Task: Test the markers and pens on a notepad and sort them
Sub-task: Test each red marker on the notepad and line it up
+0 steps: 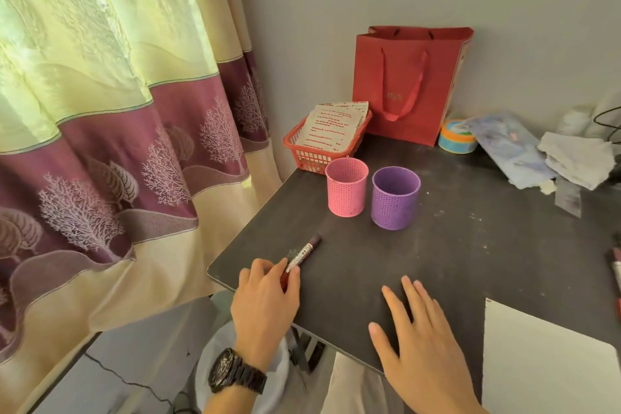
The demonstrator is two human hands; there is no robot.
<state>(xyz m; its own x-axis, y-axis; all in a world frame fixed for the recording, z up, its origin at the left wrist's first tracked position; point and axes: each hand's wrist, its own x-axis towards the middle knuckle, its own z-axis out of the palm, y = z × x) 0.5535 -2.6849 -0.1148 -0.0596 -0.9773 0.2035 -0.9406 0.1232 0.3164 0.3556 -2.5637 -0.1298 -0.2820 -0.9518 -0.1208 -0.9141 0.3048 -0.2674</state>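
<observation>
My left hand (265, 306), with a black watch on the wrist, pinches the near end of a dark red marker (302, 254) that lies on the dark table (470, 245) near its left corner, cap pointing away. My right hand (420, 339) rests flat on the table with fingers spread and holds nothing. A pink mesh cup (346, 186) and a purple mesh cup (396, 197) stand side by side behind the marker. White notepad paper (544, 363) lies at the lower right. More markers (616, 272) show at the right edge, partly cut off.
A red basket (304, 155) with printed papers and a red paper bag (408, 84) stand at the back by the wall. A tape roll (457, 138), a plastic sleeve and crumpled tissue (578, 158) lie back right. A curtain (100, 111) hangs left of the table.
</observation>
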